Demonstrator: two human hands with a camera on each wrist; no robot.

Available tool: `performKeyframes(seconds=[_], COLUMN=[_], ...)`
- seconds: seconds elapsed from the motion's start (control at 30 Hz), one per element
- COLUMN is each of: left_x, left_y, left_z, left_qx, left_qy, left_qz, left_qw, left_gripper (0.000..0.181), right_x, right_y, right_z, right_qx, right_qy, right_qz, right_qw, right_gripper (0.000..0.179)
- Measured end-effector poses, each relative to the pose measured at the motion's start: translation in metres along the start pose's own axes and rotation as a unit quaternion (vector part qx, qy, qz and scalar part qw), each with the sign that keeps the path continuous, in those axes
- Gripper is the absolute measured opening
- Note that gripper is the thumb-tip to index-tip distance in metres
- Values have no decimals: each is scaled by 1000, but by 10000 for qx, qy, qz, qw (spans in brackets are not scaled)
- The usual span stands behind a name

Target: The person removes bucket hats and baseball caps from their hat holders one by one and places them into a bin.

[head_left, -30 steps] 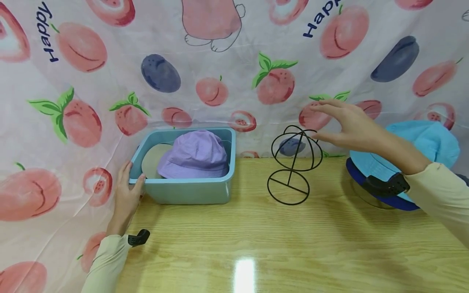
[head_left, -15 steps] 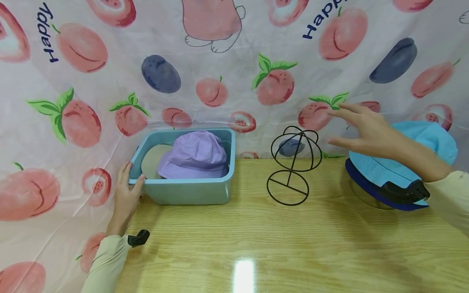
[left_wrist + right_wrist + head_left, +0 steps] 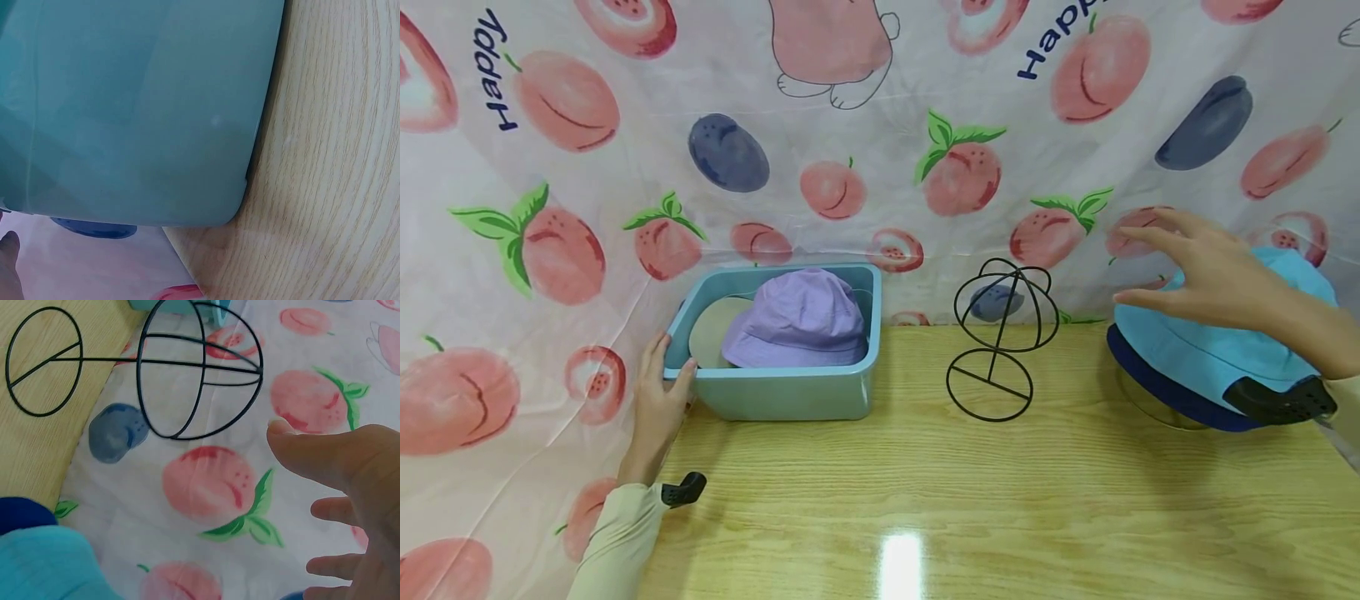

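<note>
My left hand rests against the near left corner of a blue-green plastic bin, its fingers along the side and its thumb at the front rim. A purple bucket hat and a beige hat lie in the bin. On the right, my right hand is in the air with fingers spread and holds nothing. In the head view it overlaps a light blue bucket hat; contact cannot be told. A dark blue brim shows beneath that hat. A black wire hat stand stands bare between bin and hats.
All this stands on a wood-grain table. Fruit-printed cloth hangs behind and along the left side. Part of a thin round base shows under the blue hats.
My right hand has moved right, away from the top of the wire hat stand, to in front of the light blue hat. My left hand and the bin have stayed in place.
</note>
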State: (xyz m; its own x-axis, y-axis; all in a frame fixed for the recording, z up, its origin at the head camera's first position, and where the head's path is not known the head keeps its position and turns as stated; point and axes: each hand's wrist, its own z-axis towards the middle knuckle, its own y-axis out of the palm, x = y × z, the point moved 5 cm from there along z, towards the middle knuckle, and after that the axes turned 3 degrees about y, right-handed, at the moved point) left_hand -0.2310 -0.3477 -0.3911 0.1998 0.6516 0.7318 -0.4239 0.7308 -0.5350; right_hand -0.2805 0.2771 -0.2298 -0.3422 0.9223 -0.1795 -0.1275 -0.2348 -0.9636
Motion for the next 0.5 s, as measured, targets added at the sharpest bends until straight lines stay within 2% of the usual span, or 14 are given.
performKeyframes(seconds=[0.23,0.5], left_x=[0,0], left_y=[-1,-2], left_z=[-1,-2], left_qx=[29,56], left_qy=[52,54], left_qz=[-19,-11], left_qw=[10000,10000], left_gripper=[63,63], right_x=[22,48], right_y=[3,5], right_z=[-5,-8], right_qx=[-148,-192], right_qy=[480,850], right_qz=[-287,-612], right_qw=[9983,9943], right_gripper=[89,89])
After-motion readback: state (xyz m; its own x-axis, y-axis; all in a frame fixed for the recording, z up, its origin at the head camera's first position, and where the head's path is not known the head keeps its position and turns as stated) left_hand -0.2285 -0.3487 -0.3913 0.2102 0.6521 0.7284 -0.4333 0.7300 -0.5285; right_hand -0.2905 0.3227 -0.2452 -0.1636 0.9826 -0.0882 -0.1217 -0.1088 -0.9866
